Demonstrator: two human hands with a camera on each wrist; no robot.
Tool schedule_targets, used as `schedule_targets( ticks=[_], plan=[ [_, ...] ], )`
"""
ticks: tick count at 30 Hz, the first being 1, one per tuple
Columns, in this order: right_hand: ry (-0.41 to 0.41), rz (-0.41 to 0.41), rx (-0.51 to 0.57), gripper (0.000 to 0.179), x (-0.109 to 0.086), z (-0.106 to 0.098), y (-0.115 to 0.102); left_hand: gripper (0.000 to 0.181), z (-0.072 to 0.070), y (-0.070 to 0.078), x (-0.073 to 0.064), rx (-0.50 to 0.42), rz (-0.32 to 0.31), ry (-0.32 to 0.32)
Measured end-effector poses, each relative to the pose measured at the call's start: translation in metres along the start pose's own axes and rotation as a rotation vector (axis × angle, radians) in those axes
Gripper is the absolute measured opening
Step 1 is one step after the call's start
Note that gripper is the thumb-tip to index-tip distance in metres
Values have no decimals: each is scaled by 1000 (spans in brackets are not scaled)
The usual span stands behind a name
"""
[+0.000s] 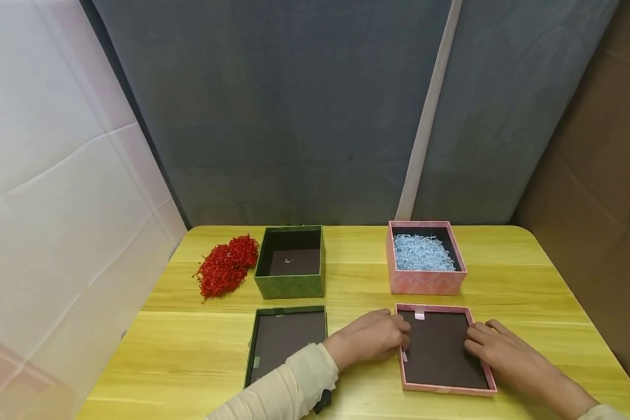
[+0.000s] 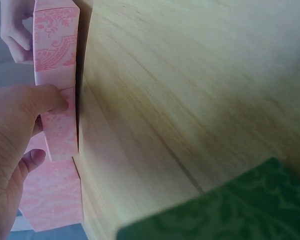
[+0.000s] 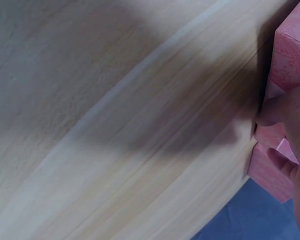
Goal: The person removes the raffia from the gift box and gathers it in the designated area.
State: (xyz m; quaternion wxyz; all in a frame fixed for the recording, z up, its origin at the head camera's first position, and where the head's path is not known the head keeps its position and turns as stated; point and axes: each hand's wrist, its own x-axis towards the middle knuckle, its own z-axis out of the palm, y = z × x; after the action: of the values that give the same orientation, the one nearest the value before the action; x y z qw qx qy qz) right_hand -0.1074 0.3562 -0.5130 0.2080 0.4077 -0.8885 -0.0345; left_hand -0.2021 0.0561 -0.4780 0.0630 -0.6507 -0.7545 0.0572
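Observation:
The pink box lid (image 1: pixel 438 350) lies on the table with its dark inside facing up and a pale pink tab on its far edge. On its left wall, my left hand (image 1: pixel 373 335) grips the rim, with a digit against the patterned outer side (image 2: pixel 55 40) in the left wrist view. My right hand (image 1: pixel 504 353) holds the right wall in the same manner; the right wrist view shows the patterned pink side (image 3: pixel 290 60) beside it. Behind the lid stands a pink box (image 1: pixel 425 283) holding light blue shredded paper (image 1: pixel 422 254).
A green box (image 1: pixel 291 287) with a dark interior stands at the back left, beside a heap of red shredded paper (image 1: pixel 223 268). Nearer, a green lid (image 1: pixel 289 332) lies inside up, partly covered by my left forearm. Fabric walls (image 1: pixel 294 116) border the table (image 1: pixel 163 344).

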Motion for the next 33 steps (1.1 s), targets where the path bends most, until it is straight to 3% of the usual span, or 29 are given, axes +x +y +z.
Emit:
schedule_targets(
  ticks=[6,10,13,15,17,21,24,26,28,33],
  plan=[
    [-27,9,7,9,-2,0,1,15,0,1,0,-16,0,-18],
    [20,20,11,13,-3,0,-1,19,-1,0,-1,-47,-10,-8],
    [85,50,61,42,-2,-4,-1,26,-7,-2,-3,-77,-56,19],
    [124,90,83,61,1,-10,3,31,-14,-7,-4,-101,-117,53],
    [160,129,96,60,7,-19,12,32,-24,-16,-3,-131,-210,93],
    [218,221,106,48,30,-38,41,39,-38,-41,4,-266,-447,157],
    [230,315,164,23,57,-48,62,47,-36,-61,14,-417,-609,174],
    [184,409,226,24,78,-53,70,49,-30,-70,22,-517,-686,187],
    [98,514,323,39,98,-55,76,49,-24,-76,31,-592,-735,199],
    [-83,691,536,48,140,-38,88,50,-11,-82,47,-644,-826,197]
  ],
)
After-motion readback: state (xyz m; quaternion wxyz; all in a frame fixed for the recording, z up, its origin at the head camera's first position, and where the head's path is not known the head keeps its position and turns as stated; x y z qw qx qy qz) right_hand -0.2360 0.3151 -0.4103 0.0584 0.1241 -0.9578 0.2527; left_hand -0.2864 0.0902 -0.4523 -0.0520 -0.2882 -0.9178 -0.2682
